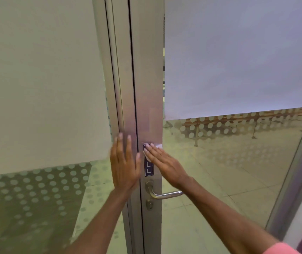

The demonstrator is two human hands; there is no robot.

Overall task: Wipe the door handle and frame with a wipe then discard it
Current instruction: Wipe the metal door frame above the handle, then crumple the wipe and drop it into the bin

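Pressing flat against the metal door frame (147, 107), the right hand (162, 163) pins a white wipe (158, 145) to the frame stile, fingers held straight and close together. Only a small corner of the wipe peeks out past the fingertips, plus a sliver at the thumb side; the rest is covered by the palm. The hand also hides the top of a dark vertical label (148, 167), so only two letters "L" can be read below it.

The left hand (124, 162) lies open on the neighbouring stile just to the left of the door gap, fingers spread and slightly blurred, holding nothing that I can see.

Below the label sits the lever door handle (165, 194), pointing right, untouched and clear of both hands, with a keyhole cylinder (149, 204) under it. The right forearm crosses in front of the handle's far end, so its tip is hard to make out.

Frosted film and dotted patterns on the glass panels (238, 61) blur whatever lies beyond; only tiled floor (210, 171) and some vague furniture legs show through. A pink sleeve (282, 249) is cut off at the bottom right corner.
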